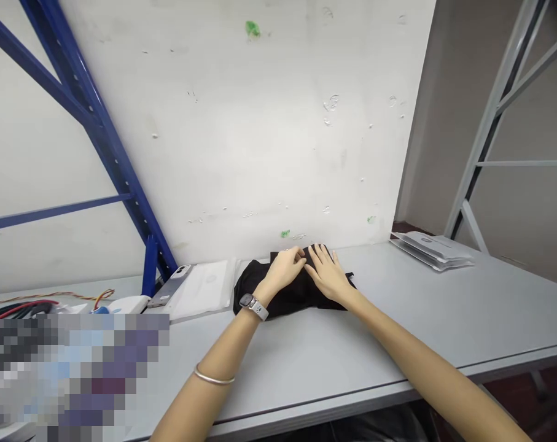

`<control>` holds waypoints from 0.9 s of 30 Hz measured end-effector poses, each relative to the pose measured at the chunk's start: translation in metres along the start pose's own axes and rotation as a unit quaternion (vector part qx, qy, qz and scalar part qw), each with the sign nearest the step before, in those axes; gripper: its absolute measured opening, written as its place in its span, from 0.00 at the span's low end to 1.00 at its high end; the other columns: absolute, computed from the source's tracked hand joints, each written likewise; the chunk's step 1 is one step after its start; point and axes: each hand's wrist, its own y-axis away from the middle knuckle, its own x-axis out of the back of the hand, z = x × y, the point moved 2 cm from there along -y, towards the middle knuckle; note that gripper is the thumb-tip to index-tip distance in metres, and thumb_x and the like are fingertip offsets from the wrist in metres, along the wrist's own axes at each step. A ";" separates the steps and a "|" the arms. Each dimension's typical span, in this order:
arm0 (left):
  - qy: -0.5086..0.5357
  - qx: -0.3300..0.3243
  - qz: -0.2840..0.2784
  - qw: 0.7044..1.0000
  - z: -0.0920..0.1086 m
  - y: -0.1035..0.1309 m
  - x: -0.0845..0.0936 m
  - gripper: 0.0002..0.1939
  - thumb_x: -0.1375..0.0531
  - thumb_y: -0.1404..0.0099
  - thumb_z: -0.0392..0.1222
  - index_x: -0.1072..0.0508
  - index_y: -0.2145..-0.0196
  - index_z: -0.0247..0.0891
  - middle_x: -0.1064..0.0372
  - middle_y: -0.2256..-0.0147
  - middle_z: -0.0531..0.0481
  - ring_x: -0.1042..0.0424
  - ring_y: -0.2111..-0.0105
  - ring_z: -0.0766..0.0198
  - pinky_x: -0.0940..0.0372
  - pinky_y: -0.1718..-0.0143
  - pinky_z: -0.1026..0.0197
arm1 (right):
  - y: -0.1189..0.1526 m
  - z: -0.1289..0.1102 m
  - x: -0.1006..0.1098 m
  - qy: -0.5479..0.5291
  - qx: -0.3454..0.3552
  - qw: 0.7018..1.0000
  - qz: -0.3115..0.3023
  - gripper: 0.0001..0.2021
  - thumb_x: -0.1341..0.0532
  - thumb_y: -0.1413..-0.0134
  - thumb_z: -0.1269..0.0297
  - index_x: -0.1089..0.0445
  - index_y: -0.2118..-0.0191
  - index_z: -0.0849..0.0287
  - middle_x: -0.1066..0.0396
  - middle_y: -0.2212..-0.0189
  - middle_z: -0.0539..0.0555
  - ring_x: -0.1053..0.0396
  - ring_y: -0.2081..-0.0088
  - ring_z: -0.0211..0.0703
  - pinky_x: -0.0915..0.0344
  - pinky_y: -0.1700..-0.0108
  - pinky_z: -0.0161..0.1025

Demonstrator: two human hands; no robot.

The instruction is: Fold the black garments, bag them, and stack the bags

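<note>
See one phone [171, 286] and one whitish flat pack [202, 288] along bench [315, 362] back edge, left. One black cloth [296, 297] near mid back edge, long axis left-right, ends toward side edges. On it: left hand [285, 269] curled, can't tell if gripping; right hand [327, 274] spread flat. At least two white packets [437, 247], back edge, right.

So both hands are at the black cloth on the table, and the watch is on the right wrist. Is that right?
Not quite: the watch is on the left wrist, as the head view shows. The left hand and right hand are both at the black cloth on the table.
</note>
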 end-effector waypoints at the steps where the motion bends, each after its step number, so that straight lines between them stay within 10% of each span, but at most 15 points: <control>1: 0.001 -0.017 0.002 1.000 -0.005 0.002 -0.002 0.14 0.51 0.32 0.42 0.30 0.54 0.39 0.27 0.57 0.47 0.28 0.56 0.59 0.36 0.53 0.58 | -0.001 0.000 0.000 0.001 -0.002 1.000 -0.001 0.33 0.65 0.35 0.48 0.59 0.32 0.63 0.63 0.32 0.59 0.67 0.32 0.50 0.66 0.34 0.54; 9: -0.083 0.013 -0.159 0.984 -0.067 0.032 -0.033 0.31 0.60 0.30 0.56 0.54 0.34 0.39 0.64 0.33 0.45 0.66 0.33 0.54 0.62 0.37 0.43 | 0.002 -0.014 -0.022 -0.078 0.071 0.989 -0.107 0.33 0.65 0.35 0.48 0.60 0.32 0.63 0.64 0.32 0.56 0.68 0.32 0.45 0.63 0.34 0.49; 13: -0.098 0.018 -0.166 0.981 -0.072 0.037 -0.046 0.32 0.62 0.29 0.56 0.55 0.34 0.37 0.65 0.33 0.44 0.66 0.33 0.55 0.62 0.36 0.45 | 0.007 -0.015 -0.034 -0.114 0.060 0.973 -0.190 0.34 0.66 0.35 0.48 0.63 0.32 0.66 0.69 0.32 0.58 0.67 0.32 0.47 0.64 0.34 0.48; 27: -0.124 -0.007 -0.136 0.983 -0.072 0.043 -0.053 0.31 0.63 0.29 0.54 0.53 0.34 0.37 0.61 0.33 0.44 0.63 0.34 0.55 0.60 0.36 0.46 | 0.011 -0.013 -0.037 -0.094 0.063 0.975 -0.192 0.34 0.66 0.36 0.48 0.62 0.32 0.66 0.69 0.32 0.57 0.65 0.32 0.45 0.65 0.34 0.46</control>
